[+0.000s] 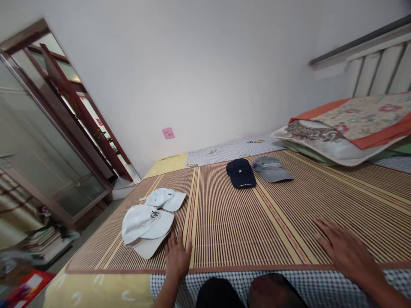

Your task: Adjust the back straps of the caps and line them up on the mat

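Observation:
My left hand lies flat on the striped mat, fingers spread and holding nothing, its fingertips close to the brims of the white caps. A white cap with a black logo rests on another white cap, of which mainly the brim shows. Just behind them is a white cap with a small dark emblem. Toward the back, a dark navy cap and a grey cap sit side by side, touching. My right hand rests on the mat at the right, fingers extended, with nothing in it.
A pillow with an orange-edged floral cloth lies at the back right. Behind the bed stands a white wall. At the left are a glass-paned door and stacked items on the floor. My knees touch the near edge.

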Tool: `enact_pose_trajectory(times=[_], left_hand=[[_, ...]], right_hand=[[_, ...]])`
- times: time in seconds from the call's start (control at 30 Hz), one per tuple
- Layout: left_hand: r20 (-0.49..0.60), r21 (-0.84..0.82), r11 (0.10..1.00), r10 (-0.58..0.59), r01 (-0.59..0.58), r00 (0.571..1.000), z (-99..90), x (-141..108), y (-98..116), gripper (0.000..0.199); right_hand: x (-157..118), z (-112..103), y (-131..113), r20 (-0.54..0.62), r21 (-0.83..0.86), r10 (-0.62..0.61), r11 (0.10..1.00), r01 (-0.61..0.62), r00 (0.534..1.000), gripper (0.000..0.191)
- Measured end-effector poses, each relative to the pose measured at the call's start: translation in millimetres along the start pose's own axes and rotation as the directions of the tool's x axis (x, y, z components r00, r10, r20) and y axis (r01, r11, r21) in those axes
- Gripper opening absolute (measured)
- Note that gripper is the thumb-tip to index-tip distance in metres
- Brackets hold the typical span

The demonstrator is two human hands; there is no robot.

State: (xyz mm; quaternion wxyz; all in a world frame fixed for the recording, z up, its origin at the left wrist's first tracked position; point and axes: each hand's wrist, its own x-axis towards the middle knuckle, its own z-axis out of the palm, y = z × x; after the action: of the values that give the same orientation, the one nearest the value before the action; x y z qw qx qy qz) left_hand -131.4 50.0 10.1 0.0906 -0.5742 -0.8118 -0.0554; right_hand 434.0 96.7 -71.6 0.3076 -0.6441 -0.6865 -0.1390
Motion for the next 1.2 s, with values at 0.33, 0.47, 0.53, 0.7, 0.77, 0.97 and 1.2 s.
enact_pose_trajectory(times=[0.33,0.47,0.53,0.7,0.77,0.97,1.2], left_hand=[[-0.099,-0.054,0.998,0.029,-0.035,0.995,10.2,-2,-4,0.065],[-0.102,-0.061,0.998,0.027,-0.033,0.994,9.2,-2,-3,0.063],[-0.112,-0.068,0.997,0.027,-0.035,0.993,7.3,-2,-2,0.062],[-0.101,-0.056,0.998,0.017,-0.023,0.995,4.7,-1,-1,0.062],[-0.093,-0.071,0.997,0.008,-0.015,0.996,5.1,0,-1,0.064],[-0.104,-0.091,0.996,0.012,-0.021,0.994,5.8,0,-2,0.062],[-0.128,-0.092,0.996,0.000,-0.012,0.992,7.8,-3,-1,0.060]], right_hand=[[0,0,7,-0.008,-0.003,-0.089,0.996,0.089,0.996,0.064],[0,0,6,0.020,0.012,-0.046,0.999,0.046,0.999,0.065],[0,-1,4,0.027,0.015,-0.033,0.999,0.033,0.999,0.064],[2,-6,-1,0.005,0.027,-0.030,0.999,0.030,1.000,0.064],[2,-8,-2,0.016,0.034,-0.025,0.999,0.024,1.000,0.062],[4,-10,-2,-0.013,0.029,-0.026,0.999,0.026,1.000,0.062],[4,-11,-1,-0.013,0.037,-0.029,0.999,0.029,0.999,0.057]])
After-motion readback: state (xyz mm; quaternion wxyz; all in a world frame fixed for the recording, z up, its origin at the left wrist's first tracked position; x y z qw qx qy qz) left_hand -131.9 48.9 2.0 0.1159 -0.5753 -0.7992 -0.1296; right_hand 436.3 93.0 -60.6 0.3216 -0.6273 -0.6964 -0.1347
